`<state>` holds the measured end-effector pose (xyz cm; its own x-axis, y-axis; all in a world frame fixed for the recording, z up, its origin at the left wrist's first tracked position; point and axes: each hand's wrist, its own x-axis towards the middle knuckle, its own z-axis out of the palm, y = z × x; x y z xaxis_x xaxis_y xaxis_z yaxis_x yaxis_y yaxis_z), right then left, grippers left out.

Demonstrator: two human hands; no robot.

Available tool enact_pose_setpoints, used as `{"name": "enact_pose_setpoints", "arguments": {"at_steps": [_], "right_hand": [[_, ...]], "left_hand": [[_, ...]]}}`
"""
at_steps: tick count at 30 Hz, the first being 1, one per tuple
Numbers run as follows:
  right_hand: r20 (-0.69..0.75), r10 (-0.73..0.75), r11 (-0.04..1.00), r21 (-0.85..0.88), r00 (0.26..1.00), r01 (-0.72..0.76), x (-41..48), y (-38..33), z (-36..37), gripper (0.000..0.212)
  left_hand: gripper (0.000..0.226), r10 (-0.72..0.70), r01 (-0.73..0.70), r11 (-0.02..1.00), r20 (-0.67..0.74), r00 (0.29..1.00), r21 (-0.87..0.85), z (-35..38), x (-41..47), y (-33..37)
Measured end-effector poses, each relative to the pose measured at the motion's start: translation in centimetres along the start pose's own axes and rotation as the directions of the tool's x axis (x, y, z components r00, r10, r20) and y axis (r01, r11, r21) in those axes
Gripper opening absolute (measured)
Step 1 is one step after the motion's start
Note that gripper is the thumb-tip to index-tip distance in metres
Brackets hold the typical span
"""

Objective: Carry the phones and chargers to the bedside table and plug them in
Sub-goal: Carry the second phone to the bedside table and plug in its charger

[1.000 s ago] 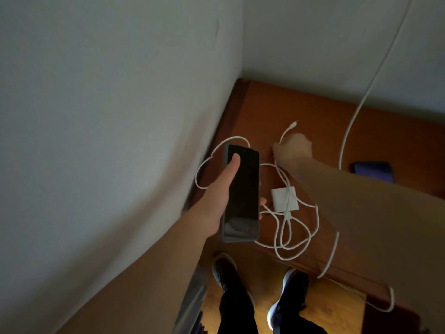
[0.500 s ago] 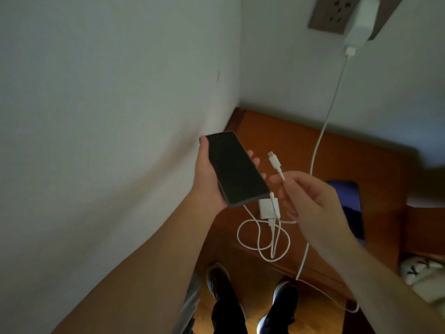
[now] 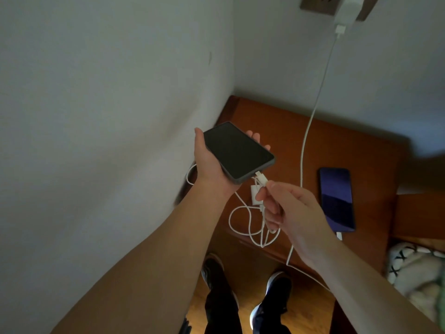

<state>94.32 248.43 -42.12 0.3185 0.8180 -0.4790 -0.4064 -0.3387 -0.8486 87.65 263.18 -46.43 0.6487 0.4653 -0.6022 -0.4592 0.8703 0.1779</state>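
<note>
My left hand (image 3: pixel 209 169) holds a dark phone (image 3: pixel 237 151) flat, screen up, above the left part of the wooden bedside table (image 3: pixel 284 131). My right hand (image 3: pixel 286 206) pinches the white plug of a cable (image 3: pixel 261 180) right at the phone's lower edge. That cable's slack loops (image 3: pixel 243 227) on the table by a small white charger block (image 3: pixel 254 195). A second phone (image 3: pixel 337 198) with a bluish screen lies on the table to the right, with a white cable (image 3: pixel 310 124) running up to a charger (image 3: pixel 346 9) in the wall socket.
White walls meet in a corner behind the table. A socket plate (image 3: pixel 315 4) sits high on the back wall. Patterned bedding (image 3: pixel 409 268) shows at the right edge. My dark shoes (image 3: pixel 269 307) stand on the wooden floor below.
The left hand lifted the dark phone off the table and turned it. The right hand picked up the cable plug and brought it to the phone's lower edge.
</note>
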Motion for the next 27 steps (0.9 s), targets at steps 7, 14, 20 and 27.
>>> {"name": "enact_pose_setpoints", "arguments": {"at_steps": [7,14,20,27], "right_hand": [[-0.079,0.096,0.995,-0.029,0.992,-0.099,0.0,0.2,0.3,0.043],[-0.066,0.155,0.977,-0.140,0.986,-0.163,0.7,1.3,0.7,0.040],[-0.324,-0.014,0.742,-0.637,0.946,-0.208,5.8,4.1,-2.5,0.021],[-0.418,0.166,0.374,-0.811,0.893,-0.449,11.8,8.0,-2.1,0.022]], "left_hand": [[0.079,0.044,-0.043,0.994,-0.011,0.999,0.098,-0.4,-0.3,0.3],[0.075,0.008,-0.013,0.991,0.034,0.999,0.130,-1.2,-0.7,1.3],[0.056,-0.048,0.031,0.964,0.056,0.997,0.263,-3.4,-1.4,3.4],[0.064,-0.095,0.106,0.895,-0.047,0.994,0.433,-6.5,-2.2,5.9]]}}
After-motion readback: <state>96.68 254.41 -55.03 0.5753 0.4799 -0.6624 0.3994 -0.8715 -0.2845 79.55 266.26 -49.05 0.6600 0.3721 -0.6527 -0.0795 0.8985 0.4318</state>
